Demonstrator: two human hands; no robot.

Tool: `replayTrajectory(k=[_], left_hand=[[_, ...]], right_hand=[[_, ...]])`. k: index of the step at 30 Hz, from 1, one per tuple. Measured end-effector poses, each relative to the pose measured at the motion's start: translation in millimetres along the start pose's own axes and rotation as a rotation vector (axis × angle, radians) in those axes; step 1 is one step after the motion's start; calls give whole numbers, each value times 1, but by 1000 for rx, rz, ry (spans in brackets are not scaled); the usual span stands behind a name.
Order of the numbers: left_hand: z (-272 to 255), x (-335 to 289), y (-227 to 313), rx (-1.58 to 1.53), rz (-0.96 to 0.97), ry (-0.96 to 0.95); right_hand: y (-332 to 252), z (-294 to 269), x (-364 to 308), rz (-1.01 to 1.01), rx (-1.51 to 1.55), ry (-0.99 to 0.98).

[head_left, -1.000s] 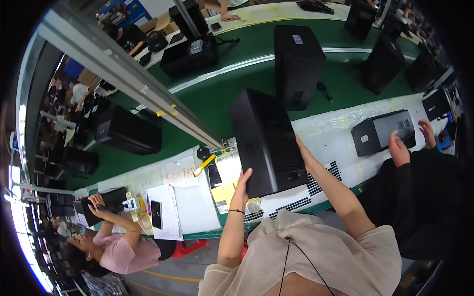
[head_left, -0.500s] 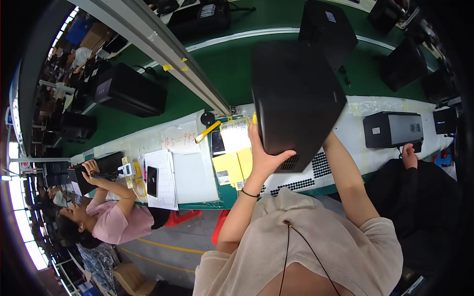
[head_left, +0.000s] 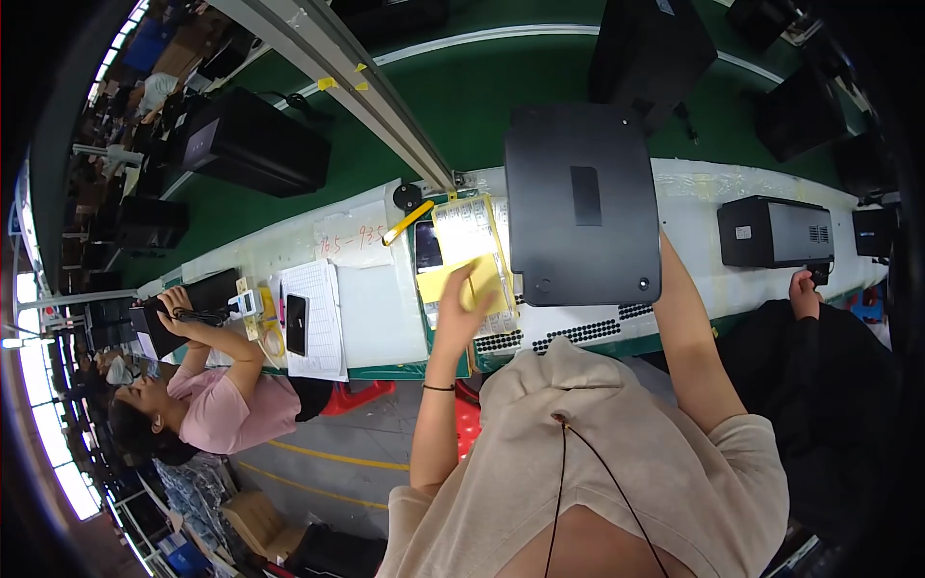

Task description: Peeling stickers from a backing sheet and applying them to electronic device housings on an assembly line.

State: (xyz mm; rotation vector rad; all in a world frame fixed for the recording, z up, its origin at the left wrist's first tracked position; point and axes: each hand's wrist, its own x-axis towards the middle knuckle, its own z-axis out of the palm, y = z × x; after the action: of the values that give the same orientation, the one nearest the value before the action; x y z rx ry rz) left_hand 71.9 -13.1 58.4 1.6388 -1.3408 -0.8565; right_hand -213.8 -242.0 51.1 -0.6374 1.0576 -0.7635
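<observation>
Black case [head_left: 583, 204] with smooth, flat, round-cornered face

Red handwriting [head_left: 352, 240] (a row of figures) marks a white sheet [head_left: 360, 221].

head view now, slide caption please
Left hand at yellow paper on a workbench, right forearm partly behind a dark case.

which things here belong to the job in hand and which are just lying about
Likely in the job:
black case, held up
yellow paper, with the blurred left hand at it

Seemingly just lying about:
yellow tool
black phone on white papers
round black object
</observation>
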Motion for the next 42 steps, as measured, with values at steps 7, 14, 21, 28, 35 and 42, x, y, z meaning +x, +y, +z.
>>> replayTrajectory(k=[7, 14, 21, 28, 35, 42], left_hand=[[-22, -76, -108, 251, -523, 486], [7, -60, -120, 600, -635, 514], [23, -52, -115, 680, -800, 562], [17, -60, -111, 621, -588, 621], [-13, -33, 4, -97, 30, 720], [-54, -50, 156, 649, 747, 621]], right_hand=[[27, -43, -9, -45, 89, 90], [61, -93, -26, -313, -33, 296], [40, -69, -60, -504, -48, 477], [19, -21, -83, -684, -110, 443], [-25, 29, -133, -928, -209, 504], [-71, 84, -215, -1722, -974, 166]])
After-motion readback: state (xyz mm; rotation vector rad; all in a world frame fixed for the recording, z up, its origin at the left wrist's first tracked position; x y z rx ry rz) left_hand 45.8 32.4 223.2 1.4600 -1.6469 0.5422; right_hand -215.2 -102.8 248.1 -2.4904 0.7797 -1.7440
